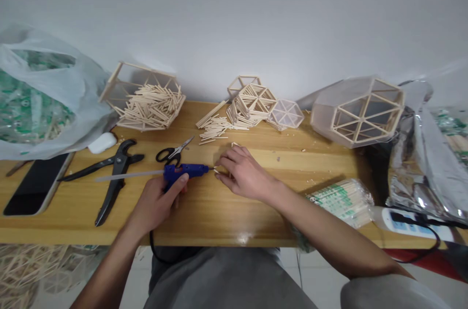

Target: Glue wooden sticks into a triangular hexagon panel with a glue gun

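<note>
My left hand (157, 202) is wrapped round the handle of a blue glue gun (192, 169), its thumb on top. A translucent glue stick (131, 175) juts from the gun's rear, and the nozzle points right. At the nozzle tip, my right hand (239, 170) is closed, fingers bent, on small wooden stick pieces (216, 170) whose pale ends show; the rest is hidden by the fingers. Behind the hands, loose sticks (215, 128) lie beside a stack of hexagonal wooden frames (256, 99). Black scissors (173, 153) rest just behind the gun.
Pliers (117, 177), a phone (36, 184) and a plastic bag (69, 89) are at left. A frame with loose sticks (149, 104) stands behind. At right are a covered wooden frame (329, 114), packaged sticks (343, 202) and a power strip (417, 223).
</note>
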Demonstrator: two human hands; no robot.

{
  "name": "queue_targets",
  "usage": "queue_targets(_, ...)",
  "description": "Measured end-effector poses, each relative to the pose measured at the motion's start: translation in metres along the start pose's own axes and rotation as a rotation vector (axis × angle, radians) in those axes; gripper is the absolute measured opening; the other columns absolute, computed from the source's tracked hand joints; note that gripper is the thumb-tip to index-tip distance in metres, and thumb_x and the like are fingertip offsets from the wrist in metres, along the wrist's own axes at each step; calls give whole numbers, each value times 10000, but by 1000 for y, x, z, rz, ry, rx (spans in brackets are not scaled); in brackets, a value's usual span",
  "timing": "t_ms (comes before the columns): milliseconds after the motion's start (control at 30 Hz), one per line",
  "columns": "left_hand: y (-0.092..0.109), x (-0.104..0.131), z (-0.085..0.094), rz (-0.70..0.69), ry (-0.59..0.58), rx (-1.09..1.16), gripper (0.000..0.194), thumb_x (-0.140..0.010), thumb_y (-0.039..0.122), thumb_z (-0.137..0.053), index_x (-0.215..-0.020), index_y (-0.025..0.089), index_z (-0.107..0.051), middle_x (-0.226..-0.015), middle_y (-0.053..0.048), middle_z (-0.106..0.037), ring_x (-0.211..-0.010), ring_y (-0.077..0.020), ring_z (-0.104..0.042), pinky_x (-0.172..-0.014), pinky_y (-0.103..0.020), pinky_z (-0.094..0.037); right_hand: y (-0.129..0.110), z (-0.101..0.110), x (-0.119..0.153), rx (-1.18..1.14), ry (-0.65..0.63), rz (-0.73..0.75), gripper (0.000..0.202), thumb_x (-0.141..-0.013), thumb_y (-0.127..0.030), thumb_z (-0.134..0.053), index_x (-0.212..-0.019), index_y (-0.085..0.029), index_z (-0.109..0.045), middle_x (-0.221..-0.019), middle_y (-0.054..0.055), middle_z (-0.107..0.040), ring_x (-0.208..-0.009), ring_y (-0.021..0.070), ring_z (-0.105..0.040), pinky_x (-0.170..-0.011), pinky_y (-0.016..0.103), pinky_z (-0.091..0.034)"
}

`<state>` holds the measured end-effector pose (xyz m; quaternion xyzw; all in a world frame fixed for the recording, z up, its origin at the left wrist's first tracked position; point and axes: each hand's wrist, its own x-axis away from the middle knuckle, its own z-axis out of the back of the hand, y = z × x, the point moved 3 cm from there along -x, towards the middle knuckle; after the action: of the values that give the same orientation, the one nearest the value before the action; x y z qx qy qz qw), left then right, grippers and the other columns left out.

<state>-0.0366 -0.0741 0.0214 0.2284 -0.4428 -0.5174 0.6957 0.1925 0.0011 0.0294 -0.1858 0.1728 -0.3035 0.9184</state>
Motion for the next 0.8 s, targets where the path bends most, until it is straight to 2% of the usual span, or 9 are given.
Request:
queue_targets(267,4,-1,1,-16,14,-34,609,-892,739,-476,-634,207,-622,-441,-20,-601,-416,-164,-560,-449,-264,-402,0,0,0,7,0,-12,142,-1038,-212,-556,-1060,-164,-688,-1026,117,-670,-993,271,-544,-940,424,-438)
queue_targets(800,1,-1,1,1,10,-57,628,-888,762,-472,-626,212,-625,-455,-28,-619,-443,-176,-582,-489,-278,-418,1,-1,-1,-8,-12,-38,114,-1031,-232,-610,-1082,-160,-683,-1058,125,-677,-1020,276,-550,-941,429,-433)
